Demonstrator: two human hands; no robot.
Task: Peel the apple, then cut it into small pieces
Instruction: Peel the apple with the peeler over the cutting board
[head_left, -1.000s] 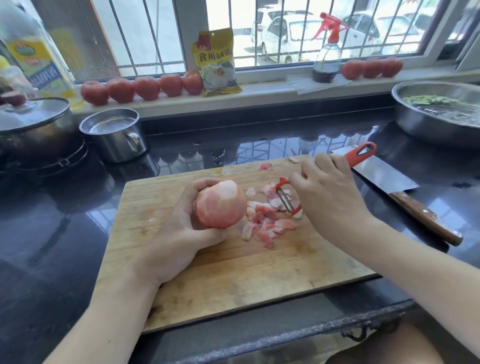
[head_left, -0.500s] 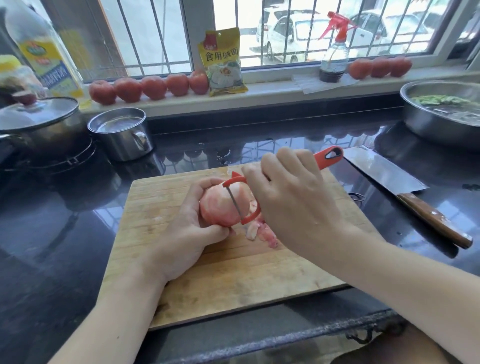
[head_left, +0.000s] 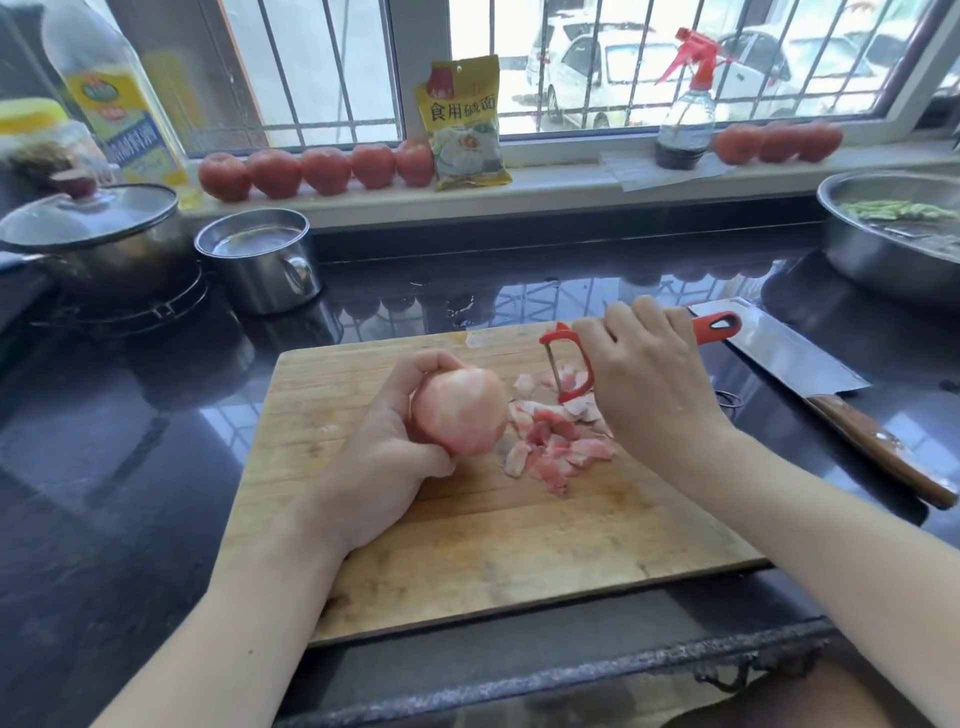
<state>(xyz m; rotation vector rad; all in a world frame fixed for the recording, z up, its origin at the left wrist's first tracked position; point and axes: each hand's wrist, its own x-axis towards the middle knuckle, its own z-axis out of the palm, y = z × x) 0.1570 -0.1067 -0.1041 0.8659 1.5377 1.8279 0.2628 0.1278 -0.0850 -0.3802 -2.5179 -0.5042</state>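
Left hand (head_left: 384, 467) round smooth peeled apple (head_left: 460, 410)

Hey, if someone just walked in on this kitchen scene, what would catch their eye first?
Probably the nearly peeled apple gripped in the left hand over the wooden cutting board, with a pile of pink peelings right beside it. Next, the red peeler held in the right hand, and the cleaver lying on the dark counter to the right.

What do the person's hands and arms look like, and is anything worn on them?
Both forearms are bare up to the picture's edge: no sleeves show. The left hand and the right hand carry no gloves, and no ring, watch or bracelet is visible on either. The nails that show look short and unpainted.
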